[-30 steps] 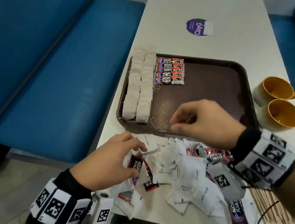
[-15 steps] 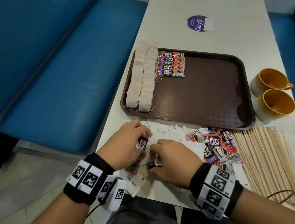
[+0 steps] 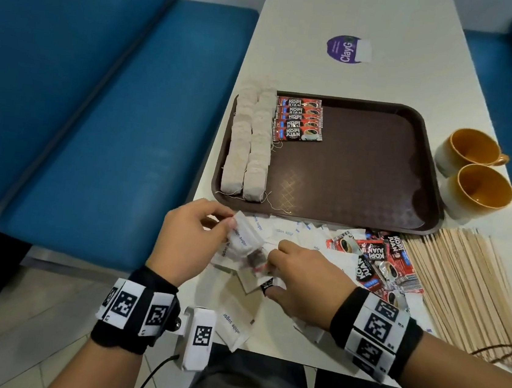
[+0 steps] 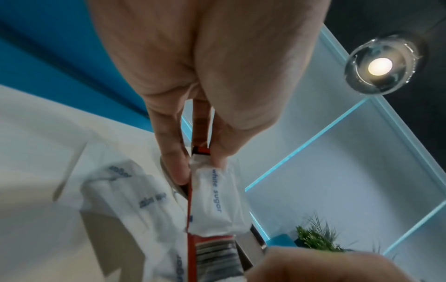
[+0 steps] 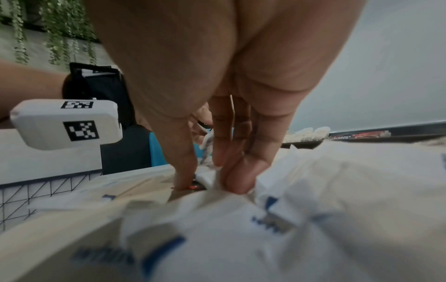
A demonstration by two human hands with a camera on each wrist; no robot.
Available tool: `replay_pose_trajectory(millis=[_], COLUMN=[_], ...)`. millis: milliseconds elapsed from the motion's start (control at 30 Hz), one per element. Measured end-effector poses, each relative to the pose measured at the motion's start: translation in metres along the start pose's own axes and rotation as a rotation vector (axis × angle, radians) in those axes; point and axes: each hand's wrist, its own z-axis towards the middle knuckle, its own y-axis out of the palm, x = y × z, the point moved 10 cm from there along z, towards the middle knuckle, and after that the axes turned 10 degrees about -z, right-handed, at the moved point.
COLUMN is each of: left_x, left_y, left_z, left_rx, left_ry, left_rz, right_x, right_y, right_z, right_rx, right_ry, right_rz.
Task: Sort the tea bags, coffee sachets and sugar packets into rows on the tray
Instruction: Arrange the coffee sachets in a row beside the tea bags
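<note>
On the brown tray, tea bags lie in two columns at the left, with a row of red coffee sachets beside them. In front of the tray lies a heap of white sugar packets and loose coffee sachets. My left hand pinches a white sugar packet together with a red coffee sachet, lifted off the heap. My right hand reaches into the heap, thumb and fingers pinching the end of a coffee sachet.
Two orange mugs stand right of the tray. A fan of wooden stir sticks lies at the front right. A purple sticker is farther back on the table. Blue benches flank the table.
My right hand has come back from the tray's front edge to the heap. Both hands met there, and my left hand has lifted a sugar packet with a sachet.
</note>
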Motion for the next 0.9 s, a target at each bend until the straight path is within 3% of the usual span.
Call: replay_pose_trajectory(millis=[200,367,500,567,733,833,900], left_x=[-0.01,-0.008,-0.003,0.001,0.02,0.035,0.034], left_y=[-0.006,0.008,0.016,0.02,0.036,0.063,0.083], left_z=[-0.008,-0.012,-0.011,-0.009,-0.012,-0.028,-0.045], left_rx=[0.023,-0.049,-0.078,-0.091,-0.138,-0.331,-0.51], left_ry=[-0.168,-0.197,-0.172,-0.11,0.136,0.292,0.298], left_rz=[-0.323,-0.461,-0.459,-0.368,0.172,0.365,0.45], right_x=[0.018,0.028,0.04,0.05,0.096,0.121,0.131], right_y=[-0.033,-0.076,-0.07,-0.073,-0.08,-0.079,-0.076], right_z=[-0.004,-0.013,-0.004,-0.007,-0.032,-0.056,-0.071], right_rx=[0.161,0.499,0.398,0.393,0.456,0.494,0.497], right_ry=[0.108,0.161,0.174,0.187,0.302,0.367,0.392], right_rz=[0.197,0.363,0.447,0.443,0.38,0.42,0.448])
